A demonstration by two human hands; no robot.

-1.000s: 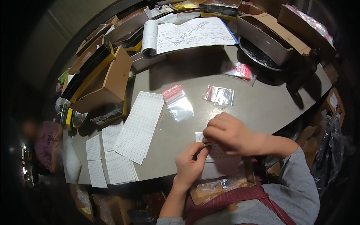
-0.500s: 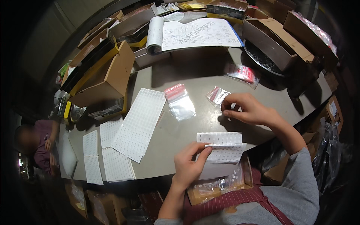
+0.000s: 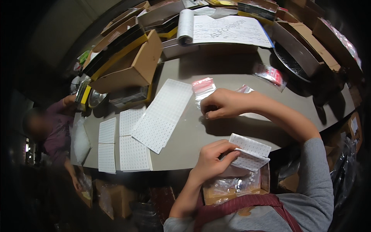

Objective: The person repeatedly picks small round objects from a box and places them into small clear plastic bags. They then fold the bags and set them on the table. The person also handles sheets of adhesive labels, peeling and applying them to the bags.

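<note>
My left hand (image 3: 216,156) pinches a folded white sticker sheet (image 3: 251,156) near the table's front edge. The sheet has rows of small dark marks, and its far flap stands up. Above the table my right hand (image 3: 222,104) is closed with its fingers curled to a pinch; what they hold, if anything, is too small to tell. Right behind that hand lie clear zip bags (image 3: 202,85) with a red top strip, partly hidden by it. Another small zip bag (image 3: 245,89) shows past my right wrist. To the left lies a long sticker sheet (image 3: 166,112).
More sticker sheets (image 3: 133,158) and a smaller stack (image 3: 107,145) lie at the left. An open carton (image 3: 264,179) with clear bags rests before me. Cardboard boxes (image 3: 127,73), a drawing pad (image 3: 228,31) and a red packet (image 3: 270,75) stand farther back. A co-worker (image 3: 58,127) is at the left.
My right hand has moved left from the small zip bag to the red-topped bags. My left hand and its sheet have tilted slightly. The view has shifted, and the co-worker's arms have moved.
</note>
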